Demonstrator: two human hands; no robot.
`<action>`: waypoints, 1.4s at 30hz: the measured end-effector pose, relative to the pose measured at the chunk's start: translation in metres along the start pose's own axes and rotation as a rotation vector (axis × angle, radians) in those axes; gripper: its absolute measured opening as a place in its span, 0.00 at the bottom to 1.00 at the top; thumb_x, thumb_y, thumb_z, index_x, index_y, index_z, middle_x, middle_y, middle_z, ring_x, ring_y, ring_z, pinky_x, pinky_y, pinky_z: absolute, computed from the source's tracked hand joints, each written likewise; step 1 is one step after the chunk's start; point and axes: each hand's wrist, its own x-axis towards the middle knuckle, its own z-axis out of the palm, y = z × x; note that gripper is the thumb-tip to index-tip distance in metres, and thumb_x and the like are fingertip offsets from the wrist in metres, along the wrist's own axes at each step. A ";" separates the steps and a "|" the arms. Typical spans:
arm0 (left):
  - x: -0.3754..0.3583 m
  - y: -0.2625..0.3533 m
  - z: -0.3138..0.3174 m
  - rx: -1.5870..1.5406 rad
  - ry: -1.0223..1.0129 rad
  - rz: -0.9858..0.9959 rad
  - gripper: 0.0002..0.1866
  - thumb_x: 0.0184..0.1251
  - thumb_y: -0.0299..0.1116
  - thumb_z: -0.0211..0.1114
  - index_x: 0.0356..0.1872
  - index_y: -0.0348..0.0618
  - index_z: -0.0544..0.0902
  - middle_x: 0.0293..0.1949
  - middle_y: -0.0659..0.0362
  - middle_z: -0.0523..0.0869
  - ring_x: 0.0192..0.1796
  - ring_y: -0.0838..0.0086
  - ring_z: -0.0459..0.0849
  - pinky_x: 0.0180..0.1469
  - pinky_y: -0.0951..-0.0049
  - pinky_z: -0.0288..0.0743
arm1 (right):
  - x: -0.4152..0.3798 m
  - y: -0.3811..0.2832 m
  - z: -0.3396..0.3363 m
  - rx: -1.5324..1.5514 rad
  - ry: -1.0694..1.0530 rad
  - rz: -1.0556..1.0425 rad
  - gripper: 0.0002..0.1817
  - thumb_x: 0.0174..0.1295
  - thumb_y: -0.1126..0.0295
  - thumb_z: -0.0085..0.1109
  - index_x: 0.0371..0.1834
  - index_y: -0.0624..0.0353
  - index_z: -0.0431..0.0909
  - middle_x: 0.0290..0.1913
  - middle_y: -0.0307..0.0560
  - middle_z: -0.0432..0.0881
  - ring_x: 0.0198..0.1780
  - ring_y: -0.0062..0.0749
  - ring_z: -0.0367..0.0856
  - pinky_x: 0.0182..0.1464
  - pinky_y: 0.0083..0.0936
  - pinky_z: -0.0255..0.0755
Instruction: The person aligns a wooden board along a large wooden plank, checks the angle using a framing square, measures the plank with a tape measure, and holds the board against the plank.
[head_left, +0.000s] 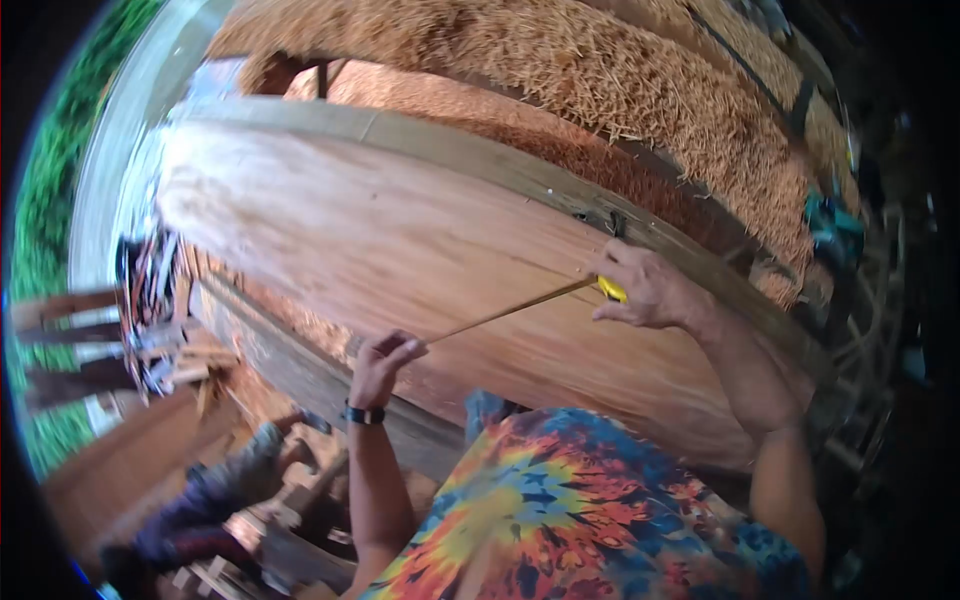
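A wide, smooth wooden slab (350,230) lies in front of me, its grain running lengthwise. Over its right half, my right hand (650,288) grips a yellow tape measure (612,290), partly covered by the fingers. The thin tape blade (510,308) is drawn out in a slanting line across the slab. At the slab's near edge, my left hand (382,366) pinches the blade's free end between thumb and fingers; a dark band circles that wrist.
Wooden beams border the slab, including a far beam (450,150) and a near beam (285,340). Shavings (560,60) are heaped beyond. A teal tool (835,230) sits far right. Another person (210,500) crouches at lower left among wood scraps (200,365).
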 end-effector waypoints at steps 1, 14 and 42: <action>0.021 0.009 -0.003 0.167 0.003 0.022 0.09 0.67 0.29 0.69 0.42 0.33 0.85 0.38 0.57 0.88 0.42 0.74 0.85 0.51 0.71 0.78 | 0.001 -0.002 0.004 0.026 -0.013 0.038 0.32 0.53 0.50 0.73 0.56 0.55 0.76 0.51 0.53 0.74 0.52 0.53 0.77 0.55 0.44 0.74; 0.312 0.194 -0.002 1.536 -0.420 0.972 0.51 0.40 0.50 0.83 0.69 0.43 0.70 0.67 0.48 0.73 0.71 0.49 0.68 0.75 0.43 0.54 | 0.018 -0.024 0.086 0.110 0.389 0.504 0.36 0.48 0.59 0.76 0.62 0.58 0.75 0.57 0.54 0.73 0.59 0.52 0.73 0.62 0.48 0.68; 0.357 0.206 -0.023 1.472 -0.588 0.936 0.45 0.27 0.49 0.85 0.54 0.40 0.81 0.54 0.48 0.85 0.57 0.52 0.83 0.62 0.53 0.75 | 0.057 0.081 0.036 -0.012 0.377 0.502 0.47 0.48 0.37 0.69 0.63 0.64 0.70 0.61 0.56 0.75 0.64 0.51 0.72 0.66 0.49 0.62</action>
